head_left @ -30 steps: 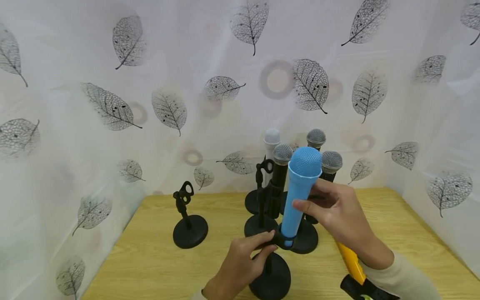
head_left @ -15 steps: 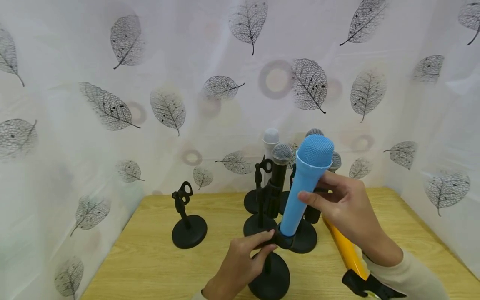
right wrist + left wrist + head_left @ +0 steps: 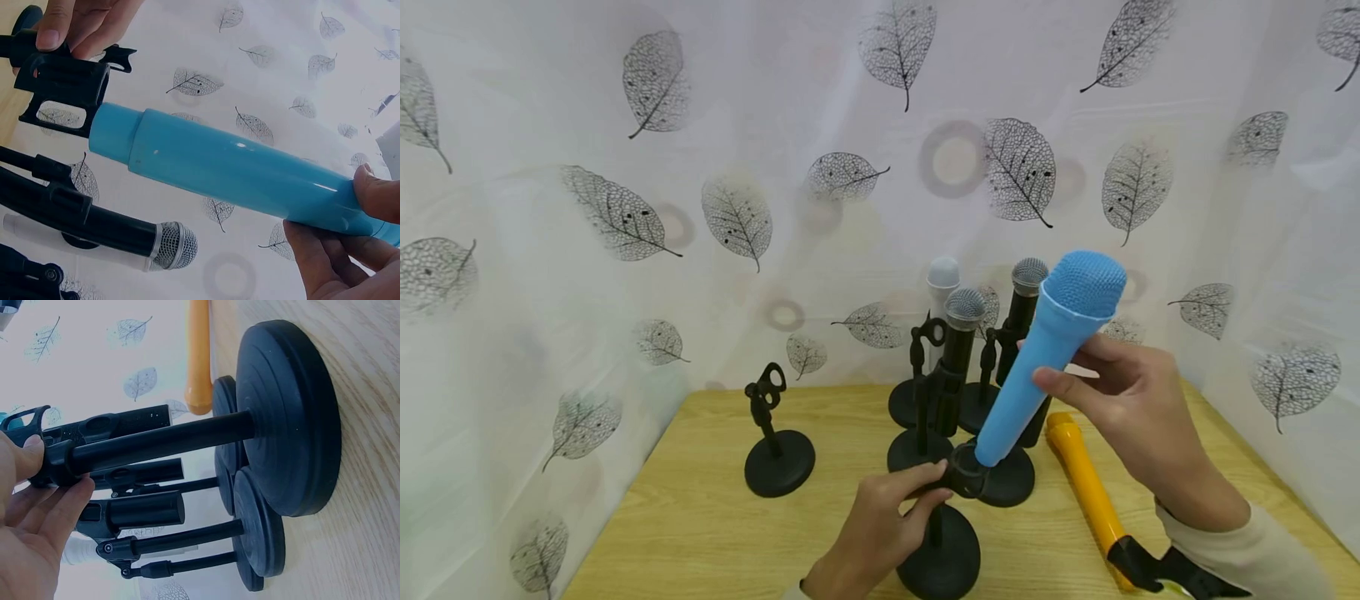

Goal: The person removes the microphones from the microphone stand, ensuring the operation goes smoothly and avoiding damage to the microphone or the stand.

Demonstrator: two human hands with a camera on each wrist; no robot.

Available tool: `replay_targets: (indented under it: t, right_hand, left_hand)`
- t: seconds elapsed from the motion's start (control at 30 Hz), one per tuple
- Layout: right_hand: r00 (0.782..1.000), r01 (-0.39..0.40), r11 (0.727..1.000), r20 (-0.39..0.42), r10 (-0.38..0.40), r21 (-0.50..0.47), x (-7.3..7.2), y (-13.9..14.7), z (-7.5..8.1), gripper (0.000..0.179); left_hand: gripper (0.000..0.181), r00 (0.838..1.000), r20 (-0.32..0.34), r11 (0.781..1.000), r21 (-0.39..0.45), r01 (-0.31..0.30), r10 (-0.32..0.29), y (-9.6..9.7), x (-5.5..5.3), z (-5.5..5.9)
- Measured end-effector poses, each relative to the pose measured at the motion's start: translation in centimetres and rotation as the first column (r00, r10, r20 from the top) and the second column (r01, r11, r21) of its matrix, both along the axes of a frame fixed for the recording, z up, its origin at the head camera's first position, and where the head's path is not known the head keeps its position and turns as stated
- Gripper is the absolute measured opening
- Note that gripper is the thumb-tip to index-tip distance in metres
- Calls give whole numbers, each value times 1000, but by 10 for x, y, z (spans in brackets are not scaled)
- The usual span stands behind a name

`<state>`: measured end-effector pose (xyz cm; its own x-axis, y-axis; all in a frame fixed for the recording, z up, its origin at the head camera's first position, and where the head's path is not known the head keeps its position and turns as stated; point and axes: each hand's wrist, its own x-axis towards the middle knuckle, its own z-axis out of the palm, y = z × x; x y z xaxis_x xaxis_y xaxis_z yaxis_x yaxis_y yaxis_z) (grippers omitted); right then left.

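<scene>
My right hand [image 3: 1138, 417] holds a light blue microphone [image 3: 1033, 367] by its upper body, thumb in front and fingers behind. The microphone leans to the right, mesh head up. Its narrow bottom end is right at the rim of a black ring-shaped clip [image 3: 967, 475]. My left hand [image 3: 880, 521] pinches the joint beside that clip between thumb and fingers. Below it, the short pole [image 3: 162, 444] runs down to a round black base [image 3: 938, 562] on the table. In the right wrist view, the blue end [image 3: 112, 131] overlaps the open clip [image 3: 65, 87].
Behind stand black microphones [image 3: 958, 333] and a white one [image 3: 943, 275] on stands. A stand with a bare clip [image 3: 778, 462] is at the left. A yellow-orange tube [image 3: 1086, 483] lies at the right. Leaf-printed sheeting [image 3: 820, 92] encloses the wooden table [image 3: 700, 517].
The blue microphone has come up and right out of the clip, tilting further right with my right hand. My left hand has stayed at the stand. More of the yellow-orange tube shows.
</scene>
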<state>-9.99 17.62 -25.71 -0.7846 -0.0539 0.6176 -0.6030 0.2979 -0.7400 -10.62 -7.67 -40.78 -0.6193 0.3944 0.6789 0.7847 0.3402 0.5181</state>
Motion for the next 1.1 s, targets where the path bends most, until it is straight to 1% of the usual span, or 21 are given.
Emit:
replay_targets:
  t: [0.1,0.27,0.4,0.47,0.6,0.77,0.87,1.0,1.1]
  right_hand:
    - [1000,-8,1000,10,8,-10,1,5,0,42]
    - [1000,-1,1000,17,0,25,2,12,1,43]
    - [1000,6,999,14,-7,41,2,19,-2,45]
    - [1000,14,999,19,-15,49,1,22,-4,47]
    - [998,60,994,29,-63,88,1,29,-8,50]
    - [993,104,990,41,-109,96,0,38,-14,52]
    - [989,132,987,49,-137,96,-1,43,-19,52]
    - [983,155,983,84,-163,98,0,50,-25,49]
    - [978,163,980,113,-175,113,1,56,-29,45]
  left_hand:
    - [32,1000,10,1000,1,-3,3,-1,0,0]
    - [33,999,47,999,32,4,-5,-5,1,-1]
    - [34,999,50,999,52,10,-13,-10,1,-1]
    - [34,998,55,998,60,8,-11,-13,2,-2]
    - [35,998,65,997,80,0,-6,-21,4,-2]
    - [37,996,84,995,93,-28,20,-31,6,-2]
    - [35,993,109,995,88,-52,42,-38,7,-1]
    - [30,984,162,993,72,-89,76,-47,9,0]
    - [27,976,188,991,52,-123,111,-55,11,1]
